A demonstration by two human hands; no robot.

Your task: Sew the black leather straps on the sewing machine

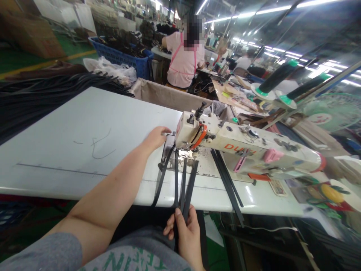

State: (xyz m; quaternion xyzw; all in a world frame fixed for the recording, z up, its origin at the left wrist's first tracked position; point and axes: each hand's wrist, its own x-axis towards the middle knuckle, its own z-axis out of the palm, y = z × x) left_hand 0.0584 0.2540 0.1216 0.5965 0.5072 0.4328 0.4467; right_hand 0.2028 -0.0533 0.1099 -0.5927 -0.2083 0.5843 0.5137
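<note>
At the needle end of the white sewing machine, my left hand rests beside the metal bed, its fingers partly hidden behind the machine head; what they touch does not show. My right hand is at the table's front edge, thumb and fingers closed on black strips that run up to the needle area. Another black strip curves over the edge to the left of these. More black strips lie under the machine arm on the right.
The white table has pen marks. A heap of dark strips covers its far left. Behind stand a blue basket and a seated person. Thread cones rise at right.
</note>
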